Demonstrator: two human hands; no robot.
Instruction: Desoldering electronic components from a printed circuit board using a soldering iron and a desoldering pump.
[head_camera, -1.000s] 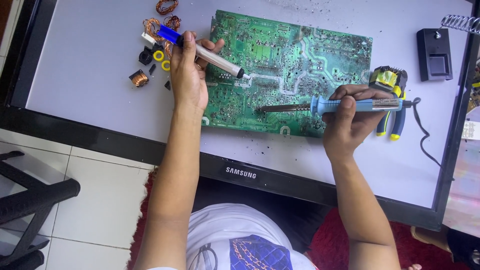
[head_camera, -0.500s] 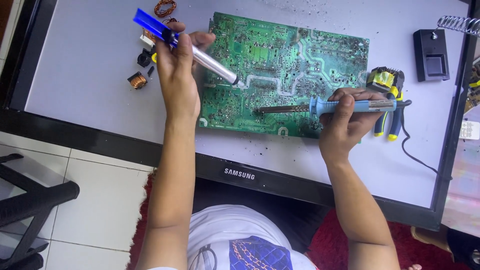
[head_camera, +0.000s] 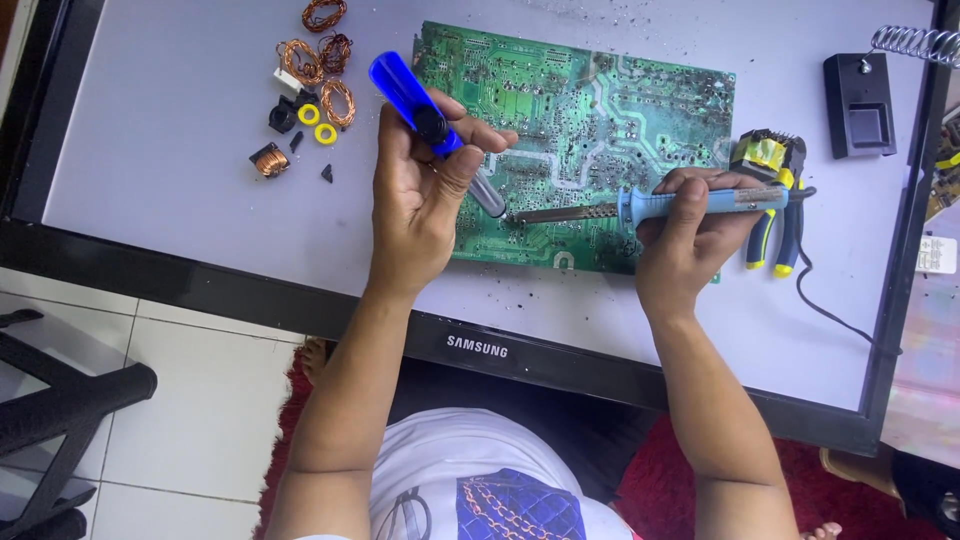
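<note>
Left hand (head_camera: 418, 195) is closed round a blue desoldering pump (head_camera: 428, 118), thumb on the black button partway along the barrel. Pump is tilted, blue end up toward the far-left, grey nozzle (head_camera: 489, 196) down on the board (head_camera: 600, 120). Right hand (head_camera: 690, 235) is wrapped tight round the light-blue handle of a soldering iron (head_camera: 640, 205), which lies nearly flat, pointing left. Its dark tip (head_camera: 520, 215) meets the nozzle at one spot on the board, near the board's near edge, left of centre.

Board is green, solder side up, w/ pale traces, lying flat on the white face of a big flat screen (head_camera: 180, 180) that serves as the surface; it sits about mid-surface, toward the far edge. Black specks are scattered round it.

Just right of the right hand, touching its knuckles or nearly so, pliers (head_camera: 775, 215) w/ blue-and-yellow grips, and a small yellow-wound part (head_camera: 765, 152) at their far end. Iron's black cord (head_camera: 830, 310) runs off toward the right edge. Far-right corner: black iron stand (head_camera: 858, 105) w/ a wire coil holder (head_camera: 915, 42).

Far-left part of the surface, well apart from the hands: copper wire coils (head_camera: 322, 50), two yellow rings (head_camera: 317, 122), small black bits (head_camera: 283, 115), and a small copper-wound part (head_camera: 269, 159).

Below the near edge: person's white shirt (head_camera: 470, 470), red rug (head_camera: 850, 490), white tiled floor (head_camera: 200, 400), and black chair legs (head_camera: 60, 400) at left.
</note>
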